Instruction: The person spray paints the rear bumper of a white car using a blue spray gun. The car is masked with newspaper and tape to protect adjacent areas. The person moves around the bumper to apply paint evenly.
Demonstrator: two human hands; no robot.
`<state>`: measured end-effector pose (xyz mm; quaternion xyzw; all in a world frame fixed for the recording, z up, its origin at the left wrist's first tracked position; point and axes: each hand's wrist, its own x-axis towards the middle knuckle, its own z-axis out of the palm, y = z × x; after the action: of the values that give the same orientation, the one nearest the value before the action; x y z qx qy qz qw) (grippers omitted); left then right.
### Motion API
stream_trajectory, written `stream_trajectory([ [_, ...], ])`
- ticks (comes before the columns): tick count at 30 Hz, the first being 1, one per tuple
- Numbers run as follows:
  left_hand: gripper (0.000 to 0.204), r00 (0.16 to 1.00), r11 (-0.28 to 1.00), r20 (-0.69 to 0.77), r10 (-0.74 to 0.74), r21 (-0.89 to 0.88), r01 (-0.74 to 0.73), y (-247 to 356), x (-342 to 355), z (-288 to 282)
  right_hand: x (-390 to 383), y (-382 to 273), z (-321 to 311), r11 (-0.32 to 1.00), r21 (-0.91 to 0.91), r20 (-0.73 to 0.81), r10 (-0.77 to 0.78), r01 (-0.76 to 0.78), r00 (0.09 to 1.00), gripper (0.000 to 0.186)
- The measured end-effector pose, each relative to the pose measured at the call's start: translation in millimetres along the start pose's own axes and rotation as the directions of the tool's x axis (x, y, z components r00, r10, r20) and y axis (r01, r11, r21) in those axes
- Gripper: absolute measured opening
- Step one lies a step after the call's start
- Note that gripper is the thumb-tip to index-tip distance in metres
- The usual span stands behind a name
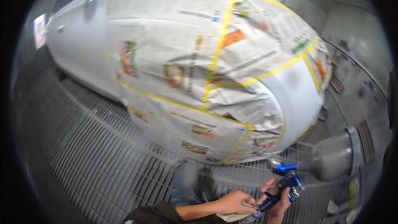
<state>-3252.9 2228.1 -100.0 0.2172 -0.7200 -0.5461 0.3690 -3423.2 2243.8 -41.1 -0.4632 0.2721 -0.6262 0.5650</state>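
A blue spray gun (271, 201) with a cloudy grey paint cup (331, 156) is at the lower right, its nozzle end toward the car. My right hand (283, 206) is wrapped round its handle. My left hand (237, 201) is closed at the handle's lower end, fingers pinched on a pale cloth (233, 217) that hangs below them. Beyond my hands stands a silver-white car (81, 45), mostly covered in newspaper sheets (161, 54) held by yellow tape (219, 49). A bare curved panel (296, 95) with a dull grey patch shows at its right end.
A slatted metal grating (103, 141) forms the floor. My jeans-clad leg (185, 182) is between me and the car. On the right are a grey wall (348, 29) and a dark slatted piece (365, 141). Small items, including a yellow-labelled roll (353, 187), sit at the lower right.
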Motion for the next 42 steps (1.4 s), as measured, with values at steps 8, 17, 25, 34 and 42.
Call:
stream_trajectory([
  [8,0.023,0.995,0.989,0.024,0.093,0.111,-0.095,-13,-7,9,0,-9,12,0.99,0.078,0.047,0.115,-0.119,0.992,0.067],
  [17,0.036,0.896,0.513,0.058,0.44,0.803,-0.304,104,25,-30,6,24,-4,0.995,-0.015,0.079,0.099,-0.098,0.992,0.032],
  [25,0.046,0.951,0.367,0.184,0.25,0.89,-0.269,114,41,-39,-2,44,-5,0.978,-0.206,0.189,0.056,-0.016,0.98,0.016],
  [34,0.029,0.946,0.486,0.156,0.284,0.827,-0.282,106,55,-40,10,54,-7,0.958,-0.194,0.242,-0.16,0.209,0.957,0.031],
  [42,0.024,0.963,0.761,-0.099,0.25,0.635,-0.132,98,26,-33,7,8,-27,0.971,0.124,0.095,0.194,-0.205,0.976,0.039],
])
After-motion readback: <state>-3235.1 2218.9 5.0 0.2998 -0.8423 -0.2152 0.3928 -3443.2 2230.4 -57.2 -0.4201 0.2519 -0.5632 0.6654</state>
